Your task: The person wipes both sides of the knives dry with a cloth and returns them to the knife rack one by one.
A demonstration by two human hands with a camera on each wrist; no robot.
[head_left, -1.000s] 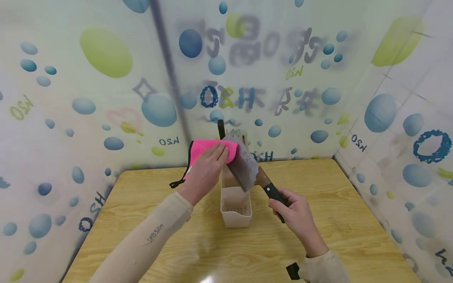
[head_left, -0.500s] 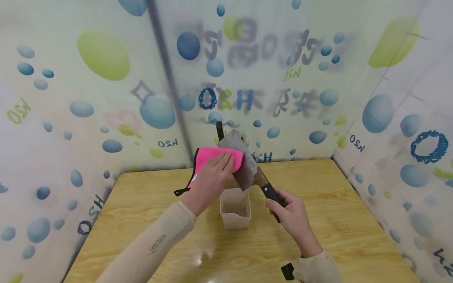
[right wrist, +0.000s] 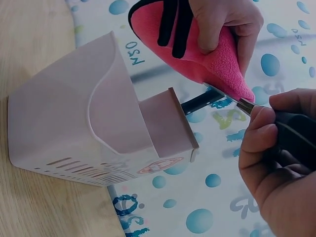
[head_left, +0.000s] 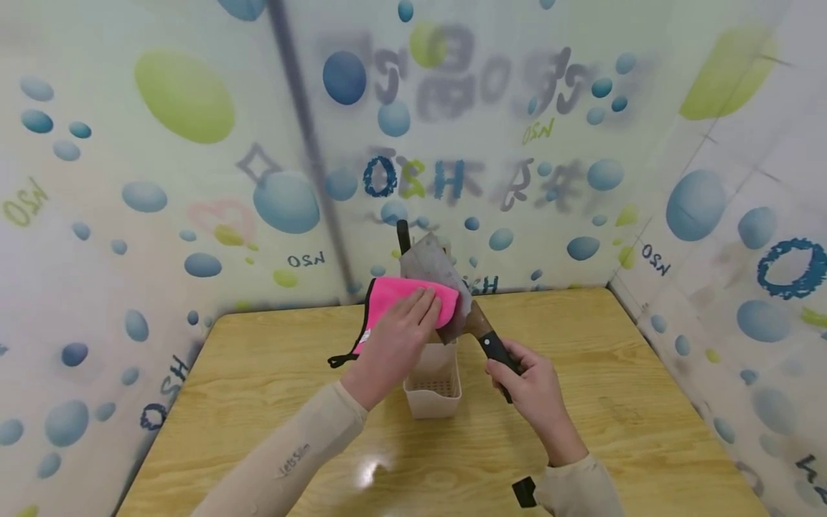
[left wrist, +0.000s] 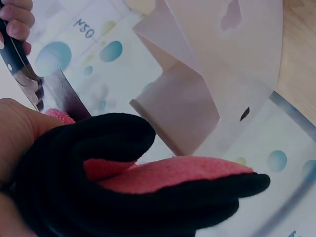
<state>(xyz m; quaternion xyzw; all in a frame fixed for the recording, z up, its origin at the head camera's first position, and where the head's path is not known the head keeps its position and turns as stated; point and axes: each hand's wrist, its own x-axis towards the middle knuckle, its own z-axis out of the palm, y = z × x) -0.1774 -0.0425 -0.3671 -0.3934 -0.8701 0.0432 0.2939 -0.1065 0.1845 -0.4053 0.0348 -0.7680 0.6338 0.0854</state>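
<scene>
In the head view my right hand [head_left: 538, 391] grips the black handle of a cleaver [head_left: 431, 260], whose broad grey blade slants up to the left. My left hand [head_left: 395, 339] holds a pink cloth [head_left: 382, 293] with black edging and a hanging loop, laid over the lower part of the blade. From the right wrist view, the thumb and fingers of the left hand [right wrist: 247, 24] pinch the cloth [right wrist: 217, 66] around the blade, which is mostly hidden there. Below the blade stands a pale plastic knife holder [head_left: 433, 403] with a slotted front compartment.
A black knife handle [head_left: 403, 237] sticks up from the back of the holder. The wooden table [head_left: 258, 431] meets patterned walls at its back and sides. A black square piece [head_left: 525, 492] shows beside the right sleeve.
My left hand has slid the cloth down and right across the blade toward the handle, uncovering the blade's upper part. My right hand keeps its grip, nearly still.
</scene>
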